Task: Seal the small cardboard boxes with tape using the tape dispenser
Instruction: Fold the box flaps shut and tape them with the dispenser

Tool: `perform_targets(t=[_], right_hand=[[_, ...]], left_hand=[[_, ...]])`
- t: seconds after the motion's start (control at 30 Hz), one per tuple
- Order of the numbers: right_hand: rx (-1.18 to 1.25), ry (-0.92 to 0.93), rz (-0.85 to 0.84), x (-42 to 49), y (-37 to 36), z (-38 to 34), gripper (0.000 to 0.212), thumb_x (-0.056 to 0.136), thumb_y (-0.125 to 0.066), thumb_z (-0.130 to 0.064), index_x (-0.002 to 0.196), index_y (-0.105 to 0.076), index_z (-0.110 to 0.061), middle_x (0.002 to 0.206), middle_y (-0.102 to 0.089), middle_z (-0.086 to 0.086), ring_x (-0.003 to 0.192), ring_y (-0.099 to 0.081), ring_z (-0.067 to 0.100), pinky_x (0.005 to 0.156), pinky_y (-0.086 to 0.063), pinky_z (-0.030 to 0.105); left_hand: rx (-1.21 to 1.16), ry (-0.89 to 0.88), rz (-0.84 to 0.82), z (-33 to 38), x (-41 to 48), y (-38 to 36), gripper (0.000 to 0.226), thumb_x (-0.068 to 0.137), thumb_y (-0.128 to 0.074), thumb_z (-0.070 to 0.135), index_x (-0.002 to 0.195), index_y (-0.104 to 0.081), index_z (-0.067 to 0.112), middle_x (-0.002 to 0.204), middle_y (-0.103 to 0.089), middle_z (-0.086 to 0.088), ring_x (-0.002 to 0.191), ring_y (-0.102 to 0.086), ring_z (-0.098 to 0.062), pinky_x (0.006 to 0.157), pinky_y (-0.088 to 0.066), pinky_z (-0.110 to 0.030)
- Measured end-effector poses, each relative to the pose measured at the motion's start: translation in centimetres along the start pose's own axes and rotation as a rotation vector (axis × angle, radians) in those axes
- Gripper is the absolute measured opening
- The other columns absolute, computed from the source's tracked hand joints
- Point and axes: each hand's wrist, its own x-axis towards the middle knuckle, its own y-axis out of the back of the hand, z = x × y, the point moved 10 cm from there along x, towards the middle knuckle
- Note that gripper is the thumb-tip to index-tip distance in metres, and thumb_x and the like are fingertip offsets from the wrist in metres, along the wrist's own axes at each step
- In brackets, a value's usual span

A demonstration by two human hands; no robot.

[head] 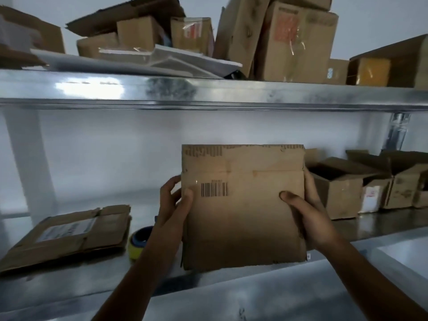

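We're looking at a steel rack – shiny lower shelf under our arms, upper shelf crossing the view at 12 o'clock, and a plain white wall behind. Up top sits a jumble of brown cartons, some streaked with clear tape, with white sheets lying flat at 11 o'clock. Down on the lower shelf, a stack of flattened cartons with a pale label lies at 8 o'clock. At 3 o'clock there are open cartons in a row, flaps up, against the wall.

Now the grip. We've got the small cardboard box upright in the middle of the view, broad face towards us, barcode on its left half and a torn strip along its top edge. Our left hand clamps the box's 9 o'clock edge, thumb pressed on the front by the barcode, fingers curled behind. Our right hand takes the 3 o'clock edge the same way – thumb flat on the face, fingers wrapped round the back. Whether its bottom edge touches the shelf we cannot tell.

The tape dispenser, blue and yellow, sits on the shelf at 8 o'clock from the box, just beside the flattened stack. It is partly hidden by our left forearm, and neither hand touches it.
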Motion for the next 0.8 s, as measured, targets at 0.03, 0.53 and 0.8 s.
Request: perform_targets(t=[0.03,0.53,0.8], right_hand=[[-0.011,0.010,-0.010,0.4,0.4,0.3,0.072,0.085,-0.060,-0.012,0.146,-0.036,-0.042,0.126,-0.066,-0.019,0.113,-0.064,0.004,0.078,-0.057,0.020],[0.009,-0.098,0.049,6.2,2.2,5.3,0.015,0.098,-0.052,-0.034,0.106,-0.064,-0.035,0.103,-0.075,-0.021,0.099,-0.070,0.001,0.083,-0.053,0.025],[0.054,-0.128,-0.002,8.3,2.4,7.6,0.014,0.102,-0.055,-0.029,0.112,-0.058,-0.021,0.112,-0.071,0.013,0.106,-0.067,0.038,0.092,-0.052,0.054]], left_hand=[[0.000,-0.024,-0.021,-0.2,0.6,-0.6,0.053,0.093,-0.051,0.048,0.144,-0.039,0.051,0.136,-0.064,0.010,0.115,-0.068,-0.012,0.087,-0.061,-0.035],[-0.013,0.097,0.154,-5.9,7.6,0.1,0.116,0.056,-0.073,0.085,0.136,-0.055,0.003,0.138,-0.057,-0.027,0.128,-0.055,-0.040,0.082,-0.053,-0.022],[0.114,0.059,0.418,-4.9,7.3,0.2,0.012,0.102,-0.053,0.031,0.096,-0.064,0.030,0.104,-0.074,-0.004,0.092,-0.069,-0.022,0.075,-0.051,-0.037]])
